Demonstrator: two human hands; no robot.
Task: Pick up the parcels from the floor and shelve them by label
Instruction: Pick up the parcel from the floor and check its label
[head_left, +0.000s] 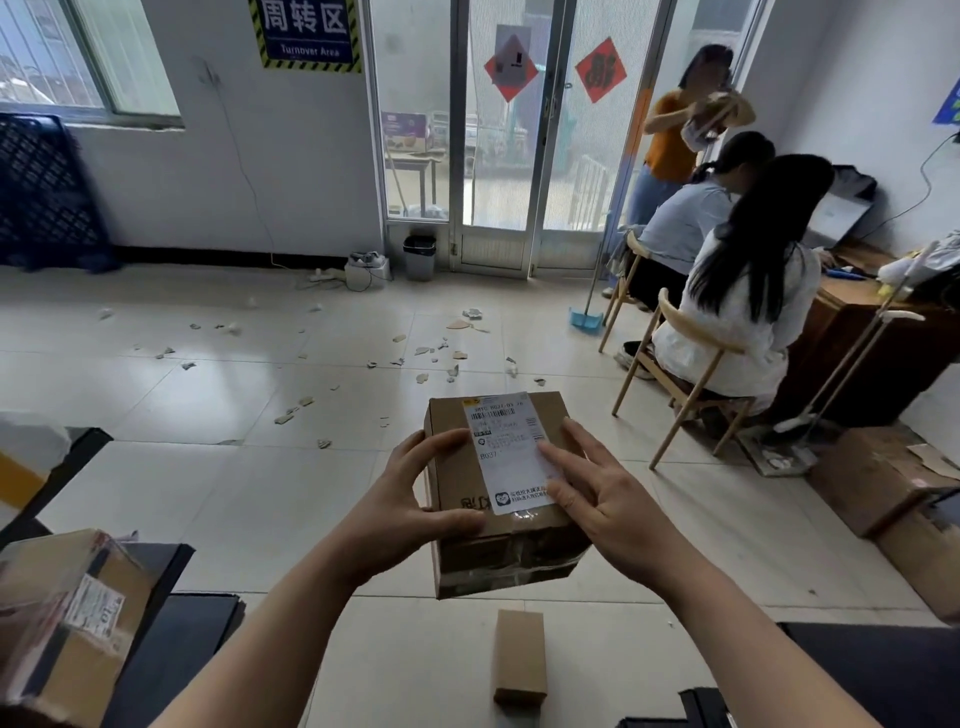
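A brown cardboard parcel (457, 467) with a white shipping label (511, 452) on top is held up in front of me, above the floor. My left hand (410, 499) grips its left side, thumb on the top near edge. My right hand (592, 493) rests on the right side with fingers spread over the label's edge. A small plain brown box (519, 657) lies on the tiled floor right below. Another taped parcel (67, 618) with a label sits at the lower left on a dark surface.
Paper scraps (431, 353) litter the floor ahead. Two seated people (743, 291) on wooden chairs and one standing person are at a desk on the right. More cardboard boxes (878, 478) lie at the right. A bin (420, 257) stands by the glass doors.
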